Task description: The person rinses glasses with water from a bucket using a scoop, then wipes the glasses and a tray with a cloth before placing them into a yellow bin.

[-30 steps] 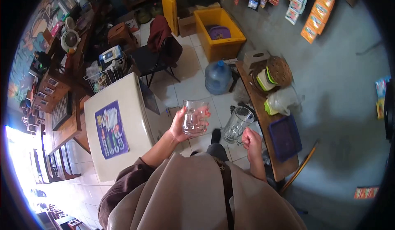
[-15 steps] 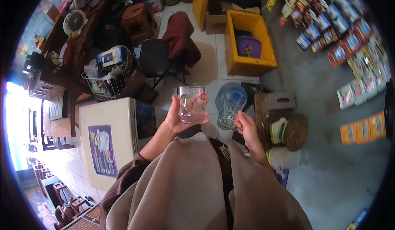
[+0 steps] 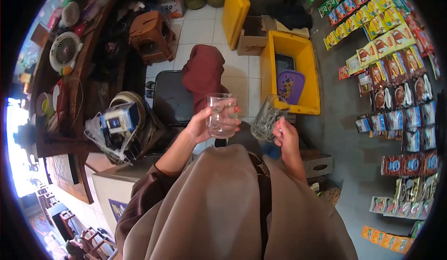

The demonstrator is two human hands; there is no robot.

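Note:
In the head view, my left hand (image 3: 198, 127) is wrapped round the body of a clear glass mug (image 3: 221, 116), which it holds upright in front of my chest. Its handle cannot be made out from here. A second glass mug (image 3: 264, 120), with a dimpled pattern in its wall, hangs in my right hand (image 3: 287, 136). Those fingers are closed at its handle side, and the mug leans a little to the right. A small gap separates the two mugs. Both look see-through, with no contents that I can make out.
Ahead stands a dark chair (image 3: 170, 97) with maroon cloth (image 3: 205, 69) over it. A yellow box (image 3: 309, 81) holds a purple tray (image 3: 291, 87); its yellow lid (image 3: 235, 16) leans nearby. Sachet strips (image 3: 389, 69) hang at the right. A white cabinet (image 3: 109, 185) stands at the left.
My view has moved forward, so the chair and yellow box appear nearer. The left mug has turned, and its handle no longer shows clearly. Both hands keep hold of their mugs.

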